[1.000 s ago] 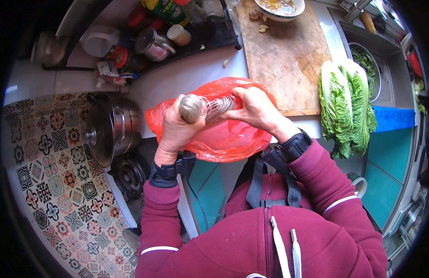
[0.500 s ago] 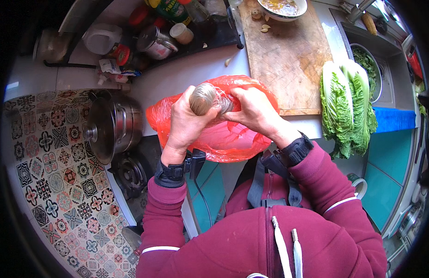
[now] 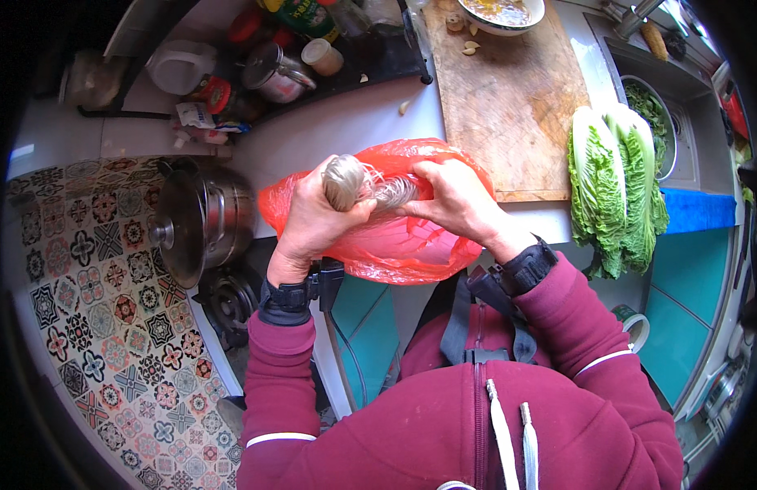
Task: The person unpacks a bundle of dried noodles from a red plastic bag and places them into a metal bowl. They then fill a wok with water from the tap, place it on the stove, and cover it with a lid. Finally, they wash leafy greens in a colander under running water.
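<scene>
A bundle of greyish, translucent dry noodles, which look like glass noodles, is between my hands over a red plastic bag. My left hand is wrapped round one end, and the folded strands show above its fingers. Thumb and fingers of my right hand grip the other part, where the strands run loose and stretched between the two hands. The bag lies crumpled on the counter edge, its mouth spread open below the bundle. My right fingertips are partly hidden behind the noodles and the bag.
Right of the bag lies a wooden cutting board with garlic cloves and a bowl. Beyond it are a napa cabbage and a sink. A lidded pot stands left; a rack of jars is behind.
My left hand has shifted slightly left and tilted its end of the noodles away from my right hand. More loose strands now show between the hands.
</scene>
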